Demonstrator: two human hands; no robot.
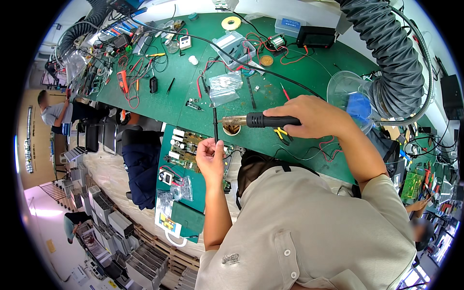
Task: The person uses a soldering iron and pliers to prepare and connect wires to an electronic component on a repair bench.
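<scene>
My right hand (pixel 314 115) is wrapped round the black handle of a hot-air gun (pixel 273 121). Its metal nozzle points left, and the tip comes right up to a slim black rod (pixel 215 126). That rod stands roughly upright in the fingers of my left hand (pixel 210 157), pinched near its lower end. Whether nozzle and rod touch I cannot tell. Below the nozzle sits a small round cup (pixel 232 129) with brown bits in it. A green circuit board (pixel 186 147) with white and dark parts lies beside and behind my left hand.
A clear hood (pixel 345 92) on a grey duct hangs at the right. Clear plastic bags (pixel 224 88), a plastic box (pixel 234 48), yellow-handled pliers (pixel 283 135), an orange multimeter (pixel 122 82) and tangled leads lie on the green bench (pixel 159 104). Other people are at left and right.
</scene>
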